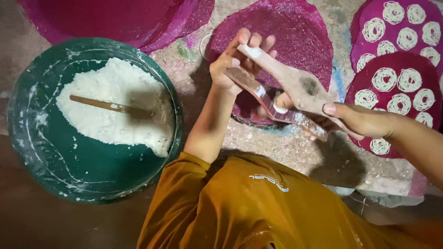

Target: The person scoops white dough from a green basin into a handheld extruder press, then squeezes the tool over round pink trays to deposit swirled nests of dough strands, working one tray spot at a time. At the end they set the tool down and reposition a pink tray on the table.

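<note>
- Nearest the camera, an orange sleeve (258, 207) fills the lower middle of the view; it carries small pale lettering and bends at the elbow.
- From it the left forearm rises to the left hand (233, 64), whose fingers are curled around the upper ends of a two-armed wooden press (286, 94), squeezing those ends toward each other.
- The right hand (355, 121) comes in from the right and is wrapped about the lower ends of the same press, thumb lying on top of the upper paddle.
- The press sits tilted between the two hands, running from upper left to lower right, above a dark pink round sheet (286, 37). Its arms are smeared with pale paste, and a white lump (279, 107) shows between them near the middle.
- To the left stands a green basin (50, 152), well apart from the hands, with white streaks on its wall. A heap of white dough (120, 103) lies in it, and a wooden stick (108, 106) rests in the dough.
- The ground (277, 150) beneath is pale, rough and dusted with pink and white specks.
- To the right lie pink sheets with white coils (397, 69), overlapping one another; one reaches under the right wrist.
- Farthest, at the top left, more plain pink sheets (115, 18) overlap just beyond the basin's rim.
</note>
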Demonstrator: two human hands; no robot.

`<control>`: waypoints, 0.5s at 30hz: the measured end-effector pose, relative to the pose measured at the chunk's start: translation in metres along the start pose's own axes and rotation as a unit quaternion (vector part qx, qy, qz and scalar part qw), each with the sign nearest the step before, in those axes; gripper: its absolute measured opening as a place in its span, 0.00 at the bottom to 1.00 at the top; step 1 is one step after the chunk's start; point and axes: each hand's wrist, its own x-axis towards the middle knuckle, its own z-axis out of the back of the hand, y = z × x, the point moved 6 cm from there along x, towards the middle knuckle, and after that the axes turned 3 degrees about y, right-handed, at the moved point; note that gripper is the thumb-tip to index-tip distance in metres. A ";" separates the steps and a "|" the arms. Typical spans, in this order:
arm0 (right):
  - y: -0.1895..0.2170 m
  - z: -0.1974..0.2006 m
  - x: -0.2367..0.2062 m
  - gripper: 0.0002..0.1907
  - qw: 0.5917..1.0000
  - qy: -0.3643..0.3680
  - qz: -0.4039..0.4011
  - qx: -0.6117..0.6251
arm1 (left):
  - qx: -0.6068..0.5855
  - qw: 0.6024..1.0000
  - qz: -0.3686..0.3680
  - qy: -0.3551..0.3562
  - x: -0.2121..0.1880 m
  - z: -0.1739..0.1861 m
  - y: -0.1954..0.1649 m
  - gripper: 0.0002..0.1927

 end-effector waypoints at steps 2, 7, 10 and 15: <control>0.014 0.001 0.010 0.46 0.996 -0.016 0.059 -0.061 | -0.027 0.999 -0.032 0.033 0.000 0.015 -0.001 0.14; 0.031 -0.004 0.041 0.46 0.978 -0.086 0.067 -0.180 | -0.066 0.992 -0.076 0.081 -0.007 0.048 -0.013 0.12; 0.032 -0.016 0.049 0.44 0.983 -0.087 0.025 -0.160 | -0.047 0.994 -0.078 0.060 -0.020 0.062 -0.020 0.12; 0.042 -0.020 0.028 0.46 0.988 -0.069 0.048 -0.132 | -0.100 0.989 -0.097 0.041 -0.027 0.066 0.006 0.11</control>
